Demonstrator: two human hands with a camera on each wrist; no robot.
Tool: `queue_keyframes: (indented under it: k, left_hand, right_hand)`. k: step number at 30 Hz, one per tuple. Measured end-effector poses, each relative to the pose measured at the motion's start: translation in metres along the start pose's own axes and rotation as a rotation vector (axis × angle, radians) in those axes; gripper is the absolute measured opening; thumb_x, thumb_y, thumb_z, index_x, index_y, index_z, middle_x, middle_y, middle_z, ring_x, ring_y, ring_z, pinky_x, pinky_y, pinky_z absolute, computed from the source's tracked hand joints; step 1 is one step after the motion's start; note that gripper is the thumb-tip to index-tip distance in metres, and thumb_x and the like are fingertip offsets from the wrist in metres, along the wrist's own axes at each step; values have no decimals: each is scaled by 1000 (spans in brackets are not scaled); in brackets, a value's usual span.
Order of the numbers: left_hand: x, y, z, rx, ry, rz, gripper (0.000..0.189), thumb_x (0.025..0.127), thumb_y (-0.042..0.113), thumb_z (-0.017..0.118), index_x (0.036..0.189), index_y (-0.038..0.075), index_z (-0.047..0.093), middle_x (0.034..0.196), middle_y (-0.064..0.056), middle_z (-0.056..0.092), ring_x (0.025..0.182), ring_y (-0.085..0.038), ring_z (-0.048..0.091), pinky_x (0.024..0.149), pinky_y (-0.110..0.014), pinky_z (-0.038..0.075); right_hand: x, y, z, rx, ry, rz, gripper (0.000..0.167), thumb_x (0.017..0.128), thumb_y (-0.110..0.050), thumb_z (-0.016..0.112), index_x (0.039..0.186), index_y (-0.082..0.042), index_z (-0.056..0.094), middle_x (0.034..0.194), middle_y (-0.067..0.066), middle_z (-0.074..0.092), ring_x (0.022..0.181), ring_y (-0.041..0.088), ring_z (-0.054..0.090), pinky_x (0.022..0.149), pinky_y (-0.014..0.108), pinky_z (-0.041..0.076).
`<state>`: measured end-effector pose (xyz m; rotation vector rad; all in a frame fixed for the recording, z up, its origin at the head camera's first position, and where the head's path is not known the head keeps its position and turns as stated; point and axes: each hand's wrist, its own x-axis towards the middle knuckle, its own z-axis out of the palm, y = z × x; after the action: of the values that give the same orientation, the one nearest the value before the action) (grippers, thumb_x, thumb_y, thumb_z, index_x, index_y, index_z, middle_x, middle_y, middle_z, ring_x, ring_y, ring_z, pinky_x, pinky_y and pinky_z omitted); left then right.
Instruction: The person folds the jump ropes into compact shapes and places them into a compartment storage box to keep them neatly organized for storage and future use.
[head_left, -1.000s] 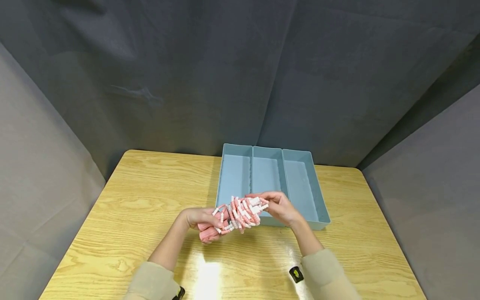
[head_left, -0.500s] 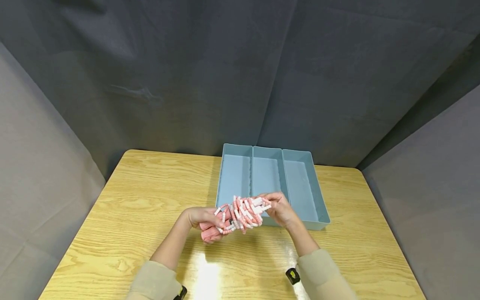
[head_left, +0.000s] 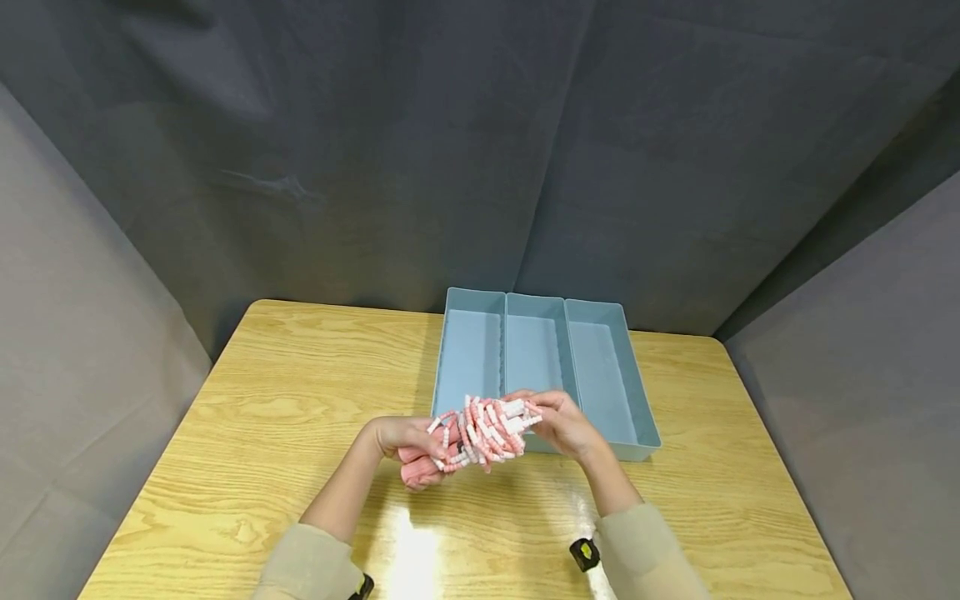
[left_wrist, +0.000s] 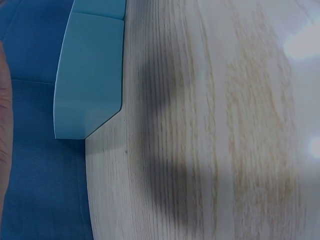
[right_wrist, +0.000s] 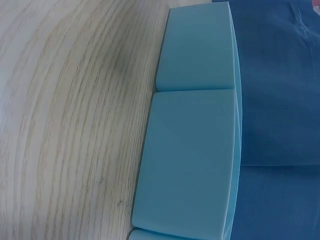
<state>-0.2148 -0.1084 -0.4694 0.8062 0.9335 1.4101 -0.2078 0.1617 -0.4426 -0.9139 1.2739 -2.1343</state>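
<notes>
A bundled pink-and-white beaded jump rope (head_left: 491, 432) is held up over the table, in front of the tray. My left hand (head_left: 407, 437) grips its left end, thumb on top, where two pink handles (head_left: 422, 475) stick out below the palm. At the other end, the fingers of my right hand (head_left: 561, 423) pinch the beads near some white pieces. The wound strands cross the middle of the bundle between both hands. Only an edge of the left hand (left_wrist: 4, 125) shows in the left wrist view, and the rope is out of sight there.
A blue-grey tray (head_left: 630, 451) with three long compartments stands just beyond the hands, toward the back edge of the wooden table (head_left: 300, 367). Dark cloth (head_left: 375, 167) hangs behind, with grey panels on both sides. A small black device (head_left: 584, 553) sits by the right sleeve.
Both hands and the jump rope have shifted very slightly to the right. The right fingers have changed position a little at the beads. The tray has stayed put.
</notes>
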Motion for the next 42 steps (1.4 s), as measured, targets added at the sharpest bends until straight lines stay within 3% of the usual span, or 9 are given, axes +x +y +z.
queue_keyframes:
  k: [3,7,12,17,24,29,33,38,42]
  left_hand:
    - [-1,-6,-6,-17,9,-2,16,87,18,39,92,8,50,63,0,56,48,-9,51,47,-25,43]
    - [-1,-10,-10,-27,11,1,18,87,21,42,94,7,50,64,0,56,49,-10,51,47,-26,44]
    - [-1,-9,-10,7,10,-7,19,87,23,45,93,6,51,63,0,56,49,-10,52,47,-27,45]
    - [-2,-7,-9,18,-3,9,16,88,20,43,90,7,51,63,1,56,49,-7,52,46,-24,44]
    - [-4,-6,-10,12,29,22,16,87,18,41,92,8,52,64,1,57,50,-9,52,47,-25,44]
    - [-6,-8,-12,-7,50,37,29,88,20,43,111,3,48,64,-2,56,50,-12,52,46,-27,44]
    - [-7,-9,-15,-15,59,46,40,88,20,44,124,3,42,64,-3,56,50,-12,52,46,-28,44]
    - [-8,-8,-14,-2,103,9,22,89,20,42,102,5,50,64,-2,55,48,-12,50,46,-27,44]
    - [-8,-7,-13,19,126,-2,18,89,20,41,96,6,50,63,-3,55,47,-12,50,46,-26,44]
  right_hand:
    - [1,0,2,6,18,-16,33,97,-5,39,107,-14,69,117,1,61,106,12,56,84,23,48]
    - [3,-1,8,12,105,-21,35,97,-2,37,106,-12,69,108,0,65,95,9,60,80,20,49]
    - [6,-1,15,39,180,12,29,97,-5,39,100,-10,67,97,0,66,82,5,61,71,16,50]
    - [9,-2,20,43,224,39,26,97,-6,40,99,-9,65,93,-1,64,80,5,60,68,15,50]
    - [7,-3,15,154,82,-12,29,97,-6,38,117,-3,59,110,5,63,99,11,59,85,22,46]
    - [5,-3,10,241,50,-19,29,96,-2,40,119,0,57,113,7,62,100,12,58,87,22,45]
    - [5,-4,11,228,108,17,31,93,5,37,116,0,58,110,7,63,99,12,59,87,22,46]
    - [8,-10,17,151,265,123,42,87,12,29,105,-4,64,101,4,65,94,10,59,85,21,47]
    - [9,-18,22,56,366,202,38,87,10,32,101,-5,64,97,2,65,90,10,60,82,21,49]
